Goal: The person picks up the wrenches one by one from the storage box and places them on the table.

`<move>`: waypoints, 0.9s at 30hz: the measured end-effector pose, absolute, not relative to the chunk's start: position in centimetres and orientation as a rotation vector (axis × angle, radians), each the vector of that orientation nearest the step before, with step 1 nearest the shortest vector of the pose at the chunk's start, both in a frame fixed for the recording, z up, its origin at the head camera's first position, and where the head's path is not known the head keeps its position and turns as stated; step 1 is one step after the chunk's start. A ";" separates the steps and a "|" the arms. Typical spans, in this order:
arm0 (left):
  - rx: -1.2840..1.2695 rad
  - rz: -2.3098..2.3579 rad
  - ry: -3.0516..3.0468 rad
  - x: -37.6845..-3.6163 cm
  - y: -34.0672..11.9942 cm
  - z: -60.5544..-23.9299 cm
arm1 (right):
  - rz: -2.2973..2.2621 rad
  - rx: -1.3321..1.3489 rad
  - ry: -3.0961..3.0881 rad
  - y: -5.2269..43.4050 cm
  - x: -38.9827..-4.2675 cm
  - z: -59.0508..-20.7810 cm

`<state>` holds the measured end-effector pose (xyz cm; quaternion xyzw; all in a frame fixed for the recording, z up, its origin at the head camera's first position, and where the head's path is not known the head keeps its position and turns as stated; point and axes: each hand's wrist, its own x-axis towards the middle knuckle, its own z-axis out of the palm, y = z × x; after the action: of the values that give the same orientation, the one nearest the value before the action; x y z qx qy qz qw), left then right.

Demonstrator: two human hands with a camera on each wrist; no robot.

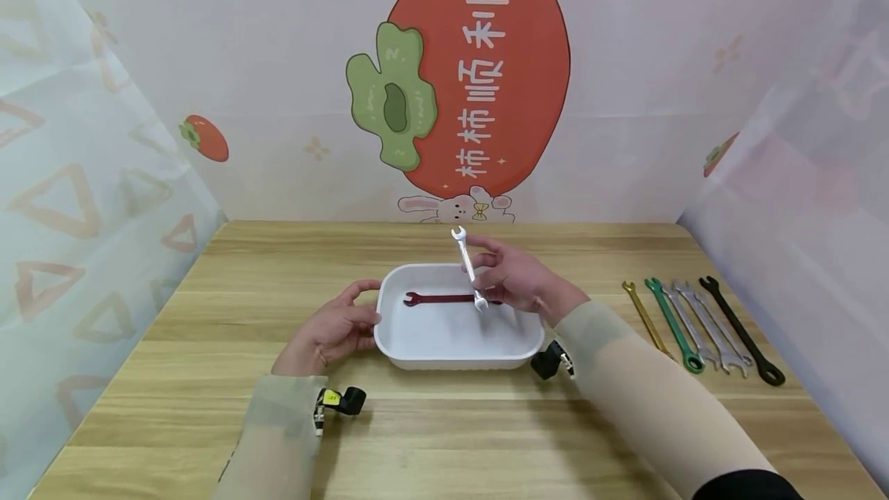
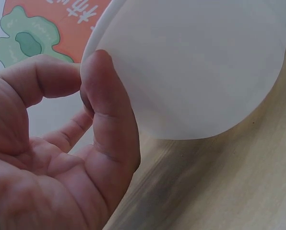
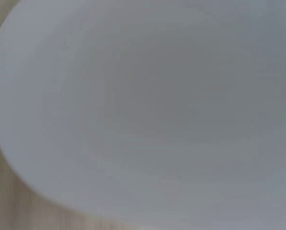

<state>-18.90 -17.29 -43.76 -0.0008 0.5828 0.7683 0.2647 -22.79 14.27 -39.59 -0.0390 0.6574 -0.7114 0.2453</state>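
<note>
So the right hand [image 1: 517, 278] has a small silver wrench [image 1: 469, 268] pinched between thumb and fingertips, held up in the air over the white tray [image 1: 389, 346]. It's a double open-ended one. Its long axis runs nearly front to back across the table: one jaw end points up and away toward the back wall, while the other dips down toward the tray floor, so the wrench is tilted, not flat. There's already a dark red wrench [image 1: 444, 299] lying inside the tray, running left to right, so the two cross almost at a right angle as seen from above.

The left hand [image 1: 332, 330] sits at the tray's left rim, fingers curled loosely around the edge with the thumb against the outer wall [image 2: 191, 76]. It looks like a light steadying hold more than a firm grip.

What could go wrong, I reckon: that's a fingertip pinch near the middle of a smooth metal tool, so it could pivot or slip and clatter down onto the red one. The tray looks light too, so a drop near the edge might tip or slide it if the left hand's hold is as loose as it looks.

Off to the right on the wooden table [image 1: 208, 407], there's a row of more wrenches [image 1: 701, 322] in gold, green, silver and black.

The right wrist view is just blurred tray.
</note>
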 end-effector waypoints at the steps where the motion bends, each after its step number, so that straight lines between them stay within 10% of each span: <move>1: -0.004 2.076 1.576 -18.9 -17.3 -43.8 | -1.936 -0.108 1.800 14.5 -22.7 -39.5; 27: -0.010 2.080 1.582 -19.0 -17.3 -44.0 | -2.101 -0.178 1.839 27.1 -21.2 -37.8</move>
<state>-18.99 -17.31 -44.04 -0.0038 0.5844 0.7683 0.2613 -21.20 27.13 -37.84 -0.0626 0.6476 -0.7399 0.1711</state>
